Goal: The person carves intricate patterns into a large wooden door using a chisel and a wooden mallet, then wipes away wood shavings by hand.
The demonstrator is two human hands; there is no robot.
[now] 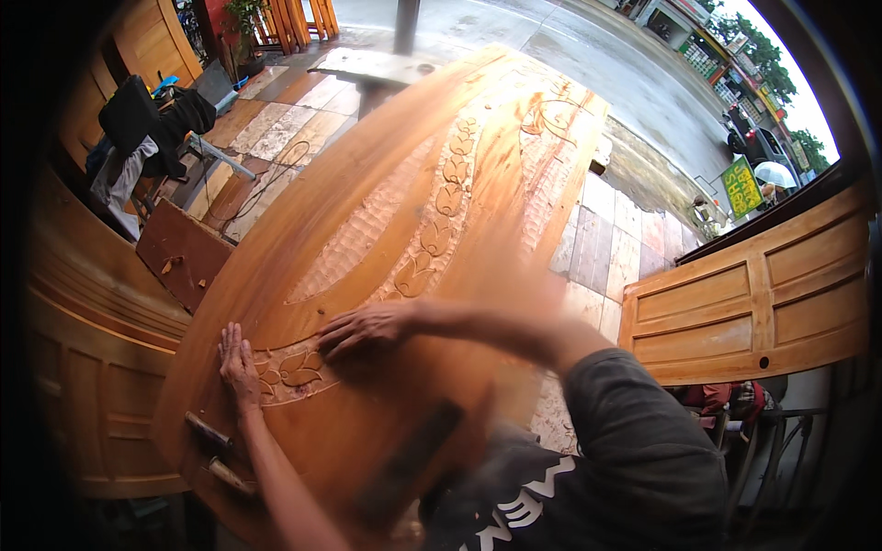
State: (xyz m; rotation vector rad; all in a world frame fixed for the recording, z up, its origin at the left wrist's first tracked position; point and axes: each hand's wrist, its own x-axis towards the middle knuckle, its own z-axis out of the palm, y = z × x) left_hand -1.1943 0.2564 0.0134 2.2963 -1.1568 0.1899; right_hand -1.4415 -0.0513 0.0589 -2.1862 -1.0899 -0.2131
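Observation:
A large carved wooden door panel lies in front of me, with a band of carved leaves and flowers curving along it. My left hand rests flat near the left edge, fingers stretched, beside the band's near end. On the band, my right hand lies palm down with fingers spread over the carving. Whether anything is under its palm is hidden. Close to my left forearm are two tools with wooden handles, one above the other. A long dark blurred thing shows near my body.
Panelled wooden doors stand at the left and right. Back left are a black chair with cloths on it and a brown board. Beyond the tiled floor runs a wet street.

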